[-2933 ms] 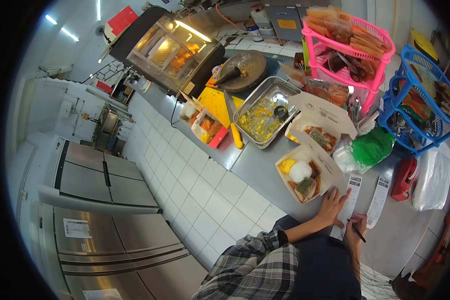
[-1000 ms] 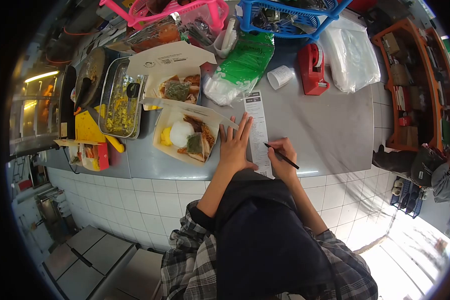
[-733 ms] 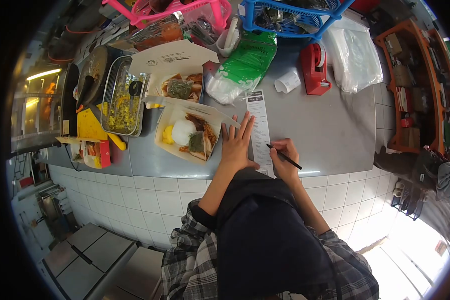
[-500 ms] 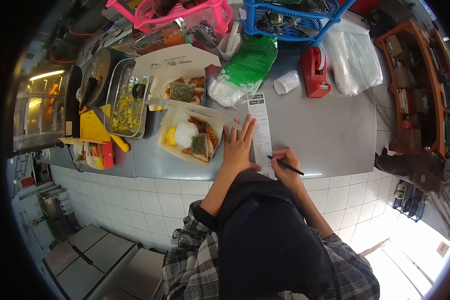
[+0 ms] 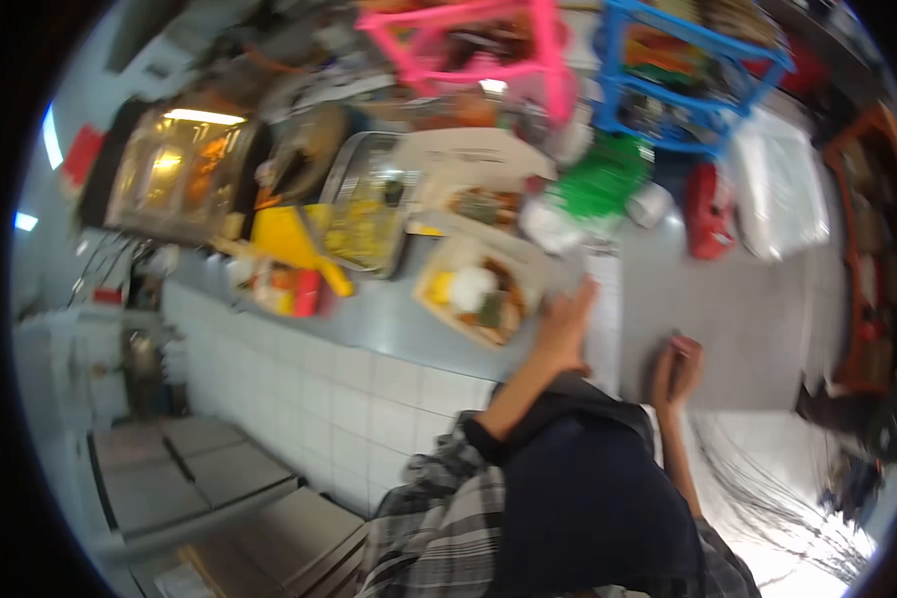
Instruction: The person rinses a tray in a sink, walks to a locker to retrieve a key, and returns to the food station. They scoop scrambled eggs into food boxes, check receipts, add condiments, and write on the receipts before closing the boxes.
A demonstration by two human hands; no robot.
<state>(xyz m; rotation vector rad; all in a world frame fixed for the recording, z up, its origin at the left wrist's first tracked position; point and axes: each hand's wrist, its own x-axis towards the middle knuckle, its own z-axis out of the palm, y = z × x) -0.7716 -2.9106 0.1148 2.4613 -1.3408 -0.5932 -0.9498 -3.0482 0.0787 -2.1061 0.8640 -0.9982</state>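
Note:
The view is smeared by motion. A long white printed receipt (image 5: pixel 605 309) lies on the steel counter in front of me. Flat beside its left edge, my left hand (image 5: pixel 565 329) has its fingers stretched out, touching or nearly touching the paper. To the right of the receipt, my right hand (image 5: pixel 679 371) is closed around a dark pen (image 5: pixel 679 359), lifted off the paper. Left of my left hand stands an open takeaway box (image 5: pixel 520 267) with rice, something yellow and other food. Behind it is a second open box (image 5: pixel 473 149), its lid raised.
A metal tray (image 5: pixel 401 214) of yellow food and a yellow board (image 5: pixel 284 231) are on the left. Behind stand a pink basket (image 5: pixel 478 75) and a blue rack (image 5: pixel 668 140). A green plastic pack (image 5: pixel 608 174), red tape dispenser (image 5: pixel 710 214) and clear plastic bags (image 5: pixel 779 189) lie right.
My right hand has moved away from the receipt to the right, taking the pen along. My left hand stays by the paper. The whole view has swung left.

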